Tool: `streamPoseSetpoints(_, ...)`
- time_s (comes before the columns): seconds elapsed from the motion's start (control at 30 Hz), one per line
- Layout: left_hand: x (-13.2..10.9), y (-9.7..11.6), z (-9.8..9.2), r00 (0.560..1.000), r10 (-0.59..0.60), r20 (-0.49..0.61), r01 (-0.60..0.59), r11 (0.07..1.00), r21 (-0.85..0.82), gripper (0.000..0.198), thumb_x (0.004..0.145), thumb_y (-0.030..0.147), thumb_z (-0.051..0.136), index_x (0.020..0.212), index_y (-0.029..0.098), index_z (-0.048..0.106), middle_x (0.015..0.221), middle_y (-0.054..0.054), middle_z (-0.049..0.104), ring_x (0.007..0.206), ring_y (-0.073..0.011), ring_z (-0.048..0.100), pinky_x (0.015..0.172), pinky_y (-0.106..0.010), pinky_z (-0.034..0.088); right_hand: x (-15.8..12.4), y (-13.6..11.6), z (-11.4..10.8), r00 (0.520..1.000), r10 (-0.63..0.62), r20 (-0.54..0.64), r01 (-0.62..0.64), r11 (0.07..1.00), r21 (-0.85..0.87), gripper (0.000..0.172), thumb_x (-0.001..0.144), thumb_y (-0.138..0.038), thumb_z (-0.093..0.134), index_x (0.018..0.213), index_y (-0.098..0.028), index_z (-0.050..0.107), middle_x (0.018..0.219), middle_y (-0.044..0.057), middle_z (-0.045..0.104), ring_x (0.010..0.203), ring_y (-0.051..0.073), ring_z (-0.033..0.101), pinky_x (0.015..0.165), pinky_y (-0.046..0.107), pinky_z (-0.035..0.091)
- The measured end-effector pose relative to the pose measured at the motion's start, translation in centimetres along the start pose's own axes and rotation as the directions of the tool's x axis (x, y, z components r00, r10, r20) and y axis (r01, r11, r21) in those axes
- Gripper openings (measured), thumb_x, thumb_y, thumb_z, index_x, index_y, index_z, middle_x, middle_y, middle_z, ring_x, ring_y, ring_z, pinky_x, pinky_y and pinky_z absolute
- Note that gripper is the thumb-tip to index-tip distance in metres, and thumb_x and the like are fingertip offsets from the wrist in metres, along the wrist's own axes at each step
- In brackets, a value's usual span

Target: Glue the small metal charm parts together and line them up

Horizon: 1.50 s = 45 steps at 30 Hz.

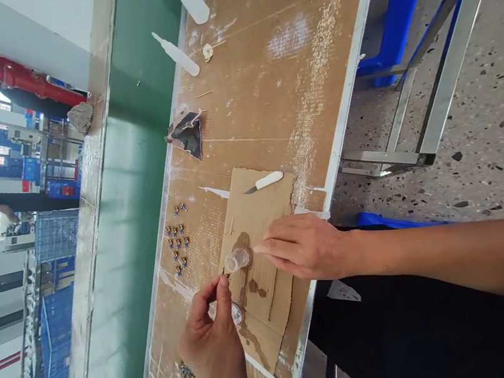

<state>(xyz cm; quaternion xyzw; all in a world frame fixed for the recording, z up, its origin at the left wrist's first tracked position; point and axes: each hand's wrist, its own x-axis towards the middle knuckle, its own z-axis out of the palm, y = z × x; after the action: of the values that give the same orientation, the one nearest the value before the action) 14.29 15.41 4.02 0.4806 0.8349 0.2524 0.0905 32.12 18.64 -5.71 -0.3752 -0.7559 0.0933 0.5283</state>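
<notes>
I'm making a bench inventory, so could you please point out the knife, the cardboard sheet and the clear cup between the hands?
Knife (270, 180): head view, white handle.
Cardboard sheet (250, 212): head view, bare surface.
Clear cup (238, 259): head view, side wall.

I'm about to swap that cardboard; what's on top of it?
On the cardboard are a white-handled knife, a small clear cup and dark stains. The left hand partly covers another clear container, and whatever lies directly beneath the right hand is hidden.

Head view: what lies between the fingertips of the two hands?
A small clear cup on the stained cardboard lies between the left hand and the right hand, as the head view shows.
</notes>
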Motion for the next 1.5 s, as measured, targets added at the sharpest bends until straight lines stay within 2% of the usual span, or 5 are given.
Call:
streamPoseSetpoints(0.8, 0.5, 2.4, 0.3, 0.999, 0.015, 0.043, -0.024, 0.975, 0.22, 0.02, 0.067, 0.043, 0.07, 0.078, 0.026, 0.073, 0.075, 0.003, 0.071, 0.082, -0.0204, 0.066, 0.083, -0.035, 0.046, 0.0, 0.3, 0.0, 0.999, 0.033, -0.001, -0.033, 0.999, 0.011, 0.02, 0.092, -0.018, 0.046, 0.08, -0.013, 0.061, 0.07, 0.001, 0.058, 0.066, 0.011, 0.051, 0.06, 0.024, 0.041)
streamPoseSetpoints(1.03, 0.5, 3.0, 0.4, 0.999, 0.026, 0.043, -0.035, 0.972, 0.232, 0.018, 0.065, 0.042, 0.071, 0.074, 0.026, 0.073, 0.073, 0.002, 0.071, 0.075, -0.0198, 0.066, 0.075, -0.033, 0.047, -0.1, 0.3, 0.0, 0.999, 0.041, 0.033, -0.041, 0.999, 0.016, 0.02, 0.093, -0.018, 0.045, 0.082, -0.014, 0.061, 0.071, 0.001, 0.059, 0.066, 0.011, 0.052, 0.061, 0.024, 0.041)
streamPoseSetpoints(1.23, 0.4, 2.9, 0.4, 0.998, 0.04, 0.05, -0.051, 0.968, 0.247, 0.017, 0.067, 0.041, 0.07, 0.075, 0.026, 0.073, 0.073, 0.002, 0.071, 0.077, -0.0207, 0.066, 0.076, -0.035, 0.048, -0.1, 0.3, -0.1, 0.999, 0.032, 0.021, -0.032, 0.999, 0.025, 0.017, 0.091, -0.016, 0.046, 0.083, -0.013, 0.061, 0.071, 0.001, 0.059, 0.066, 0.011, 0.052, 0.06, 0.024, 0.041)
streamPoseSetpoints(1.4, 0.0, 2.6, -0.6, 1.0, 0.017, -0.021, -0.011, 0.961, 0.275, 0.024, 0.066, 0.046, 0.072, 0.081, 0.027, 0.074, 0.079, 0.001, 0.073, 0.077, -0.0211, 0.067, 0.073, -0.036, 0.053, -0.1, 0.3, -0.2, 0.999, 0.037, 0.01, -0.037, 0.999, 0.028, 0.018, 0.092, -0.016, 0.044, 0.085, -0.013, 0.061, 0.072, 0.002, 0.059, 0.065, 0.011, 0.051, 0.059, 0.024, 0.041)
streamPoseSetpoints(1.5, -0.9, 2.5, -2.0, 0.989, 0.024, -0.144, 0.014, 0.967, 0.255, 0.026, 0.064, 0.048, 0.074, 0.079, 0.027, 0.073, 0.076, 0.0, 0.073, 0.074, -0.0208, 0.067, 0.064, -0.033, 0.056, -0.1, 0.3, -0.2, 0.999, 0.033, 0.007, -0.033, 0.999, 0.035, 0.018, 0.092, -0.015, 0.043, 0.086, -0.013, 0.06, 0.073, 0.002, 0.059, 0.066, 0.011, 0.051, 0.059, 0.024, 0.041)
